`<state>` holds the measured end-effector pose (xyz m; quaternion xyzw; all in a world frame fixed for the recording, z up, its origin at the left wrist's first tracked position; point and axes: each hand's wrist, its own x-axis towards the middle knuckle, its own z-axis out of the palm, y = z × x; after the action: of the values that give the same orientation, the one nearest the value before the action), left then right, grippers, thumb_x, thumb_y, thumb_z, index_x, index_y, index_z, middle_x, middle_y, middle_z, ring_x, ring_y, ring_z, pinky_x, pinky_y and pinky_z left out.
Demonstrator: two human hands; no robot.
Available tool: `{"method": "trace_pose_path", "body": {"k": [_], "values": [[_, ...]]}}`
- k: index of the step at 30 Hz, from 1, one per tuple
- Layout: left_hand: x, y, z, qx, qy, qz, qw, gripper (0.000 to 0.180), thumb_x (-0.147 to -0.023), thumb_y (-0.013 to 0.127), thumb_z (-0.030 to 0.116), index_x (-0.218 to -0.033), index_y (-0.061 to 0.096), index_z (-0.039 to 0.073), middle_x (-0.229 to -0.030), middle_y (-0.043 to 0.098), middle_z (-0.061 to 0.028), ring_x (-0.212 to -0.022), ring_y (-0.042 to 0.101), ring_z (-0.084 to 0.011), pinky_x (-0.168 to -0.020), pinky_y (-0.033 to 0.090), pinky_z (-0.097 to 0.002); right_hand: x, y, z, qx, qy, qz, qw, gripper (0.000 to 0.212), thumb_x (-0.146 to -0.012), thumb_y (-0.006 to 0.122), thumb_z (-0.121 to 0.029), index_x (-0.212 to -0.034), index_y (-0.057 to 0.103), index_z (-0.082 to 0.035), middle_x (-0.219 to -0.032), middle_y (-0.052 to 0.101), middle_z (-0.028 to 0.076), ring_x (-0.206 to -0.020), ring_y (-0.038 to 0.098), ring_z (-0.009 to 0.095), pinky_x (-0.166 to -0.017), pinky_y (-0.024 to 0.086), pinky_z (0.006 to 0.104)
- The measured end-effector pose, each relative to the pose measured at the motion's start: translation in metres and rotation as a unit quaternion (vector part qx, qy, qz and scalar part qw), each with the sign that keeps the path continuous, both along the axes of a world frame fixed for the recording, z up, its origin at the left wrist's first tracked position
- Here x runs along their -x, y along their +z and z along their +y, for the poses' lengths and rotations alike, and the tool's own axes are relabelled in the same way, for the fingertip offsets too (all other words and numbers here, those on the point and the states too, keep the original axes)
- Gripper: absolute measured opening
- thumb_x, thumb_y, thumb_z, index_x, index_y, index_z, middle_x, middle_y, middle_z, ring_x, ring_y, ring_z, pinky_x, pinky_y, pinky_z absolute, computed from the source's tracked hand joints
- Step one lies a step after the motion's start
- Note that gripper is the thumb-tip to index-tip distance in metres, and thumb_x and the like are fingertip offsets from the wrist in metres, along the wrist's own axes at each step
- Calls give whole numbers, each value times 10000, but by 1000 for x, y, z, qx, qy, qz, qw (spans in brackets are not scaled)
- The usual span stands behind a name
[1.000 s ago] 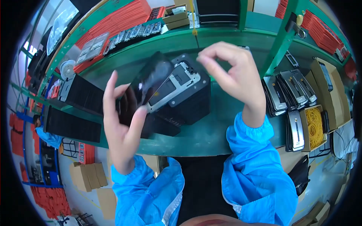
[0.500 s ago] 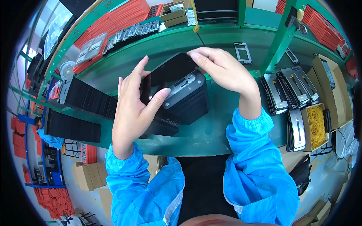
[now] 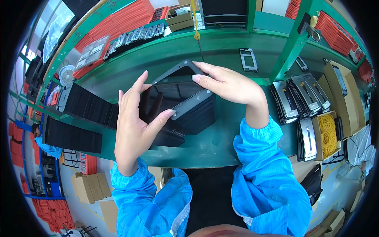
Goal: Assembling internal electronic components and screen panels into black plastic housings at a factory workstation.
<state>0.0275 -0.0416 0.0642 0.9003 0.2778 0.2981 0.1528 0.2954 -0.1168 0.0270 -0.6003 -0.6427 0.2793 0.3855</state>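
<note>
A glossy black screen panel (image 3: pixel 177 91) lies tilted between my hands, mirroring my left fingers. Dark grey edging with round corner dots (image 3: pixel 193 103) shows along two sides; I cannot tell whether it belongs to the panel or to the piece beneath. Below stands a stack of thin black pieces (image 3: pixel 199 118). My left hand (image 3: pixel 136 118) grips the panel's left end, thumb at the near edge and fingers at the far side. Around the right end curls my right hand (image 3: pixel 223 81), thumb on top; its other fingertips are partly hidden.
Two leaning rows of black pieces (image 3: pixel 89 106) stand at the left. On the right are silver-and-black phone-shaped parts (image 3: pixel 284 100) and a carton of yellow bands (image 3: pixel 328 132). A light grey frame (image 3: pixel 248 60) lies behind, near a green post (image 3: pixel 294 43). Red trays (image 3: pixel 122 23) line the shelf.
The glossy panel has shifted and tilted; the connector strip on the stack's top has gone from sight, and grey edging shows on two sides. Both hands stay at its ends.
</note>
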Motion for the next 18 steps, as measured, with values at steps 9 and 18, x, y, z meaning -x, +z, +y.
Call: {"method": "trace_pose_path", "body": {"k": [9, 18], "values": [[-1, 2, -2, 39, 8, -12, 999, 850, -822, 831, 244, -1567, 459, 76, -1295, 668, -155, -1241, 643, -310, -1270, 208, -539, 4, -7, 3, -42, -8, 7, 999, 648, -1082, 484, -489, -1531, 478, -23, -1200, 705, 251, -1073, 669, 407, -955, 516, 444], [48, -7, 15, 31, -11, -45, 998, 678, -845, 800, 145, -1477, 578, 39, -1401, 618, -191, -1339, 587, -335, -1201, 344, -452, 1, -4, 3, -13, 18, 2, 1000, 610, -1120, 471, -394, -1605, 393, -33, -1295, 666, 217, -1095, 632, 303, -1000, 488, 358]]}}
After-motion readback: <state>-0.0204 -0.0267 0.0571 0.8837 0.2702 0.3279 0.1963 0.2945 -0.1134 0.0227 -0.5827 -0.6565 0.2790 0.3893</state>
